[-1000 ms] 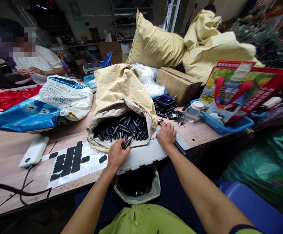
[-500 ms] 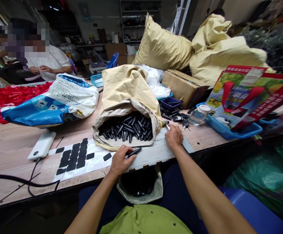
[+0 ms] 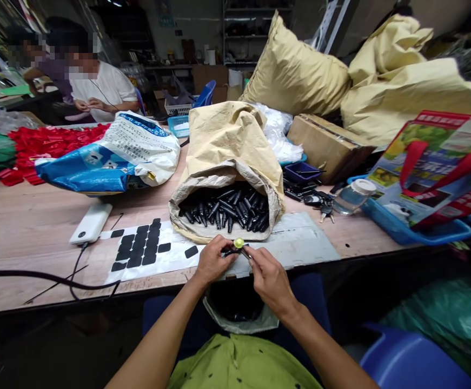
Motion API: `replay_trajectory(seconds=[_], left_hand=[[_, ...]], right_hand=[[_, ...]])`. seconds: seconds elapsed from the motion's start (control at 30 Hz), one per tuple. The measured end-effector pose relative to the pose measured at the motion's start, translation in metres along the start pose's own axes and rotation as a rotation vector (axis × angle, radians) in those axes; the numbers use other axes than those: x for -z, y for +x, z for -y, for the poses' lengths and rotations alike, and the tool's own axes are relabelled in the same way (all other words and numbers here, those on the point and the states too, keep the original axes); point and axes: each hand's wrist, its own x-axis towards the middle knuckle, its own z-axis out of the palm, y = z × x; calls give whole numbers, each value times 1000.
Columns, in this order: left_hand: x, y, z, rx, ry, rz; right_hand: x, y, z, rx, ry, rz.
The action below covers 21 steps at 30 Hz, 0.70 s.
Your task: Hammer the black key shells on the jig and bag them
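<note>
My left hand (image 3: 214,261) is closed on a small black tube-shaped piece (image 3: 229,250), mostly hidden by the fingers. In my right hand (image 3: 271,278), a thin metal-handled tool is pinched; its round yellow-green end (image 3: 239,243) meets or overlaps the black piece, and I cannot tell which. Both hands are close together above the table's front edge. Just beyond them lies a beige woven sack (image 3: 231,135), its mouth facing me, full of similar black tapered pieces (image 3: 224,212). Below my hands, an open bag (image 3: 255,324) with dark contents sits at my lap.
On the left are a sheet of black stickers (image 3: 138,244), a white power bank (image 3: 91,222) with a cable, and a blue-white bag (image 3: 109,159). At right stand a lidded jar (image 3: 353,196), keys (image 3: 326,212) and a blue basket (image 3: 425,235). A person (image 3: 101,92) sits across.
My right hand has moved left from beside the sack to my left hand, bringing the yellow-ended tool. My left hand still holds the black piece. The camera view has shifted slightly left.
</note>
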Motion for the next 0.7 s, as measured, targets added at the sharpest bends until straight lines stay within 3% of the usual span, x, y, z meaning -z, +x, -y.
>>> replay_trajectory(seconds=[0.17,0.3,0.37,0.5,0.7], left_hand=[[0,1,0,0,9,5],[1,1,-3,8,38,-14],[1,1,-3,16,42,-6],[0,1,-1,30,18,4],[-1,1,-1,33,35,-10]], right_hand=[[-7,-3,6,41,-122,-48],[-6,-1,12,38,-232,40],[-4,0,13,21,-237,43],[1,1,11,9,-202,-69],[3,-3,5,-29,-250,-22]])
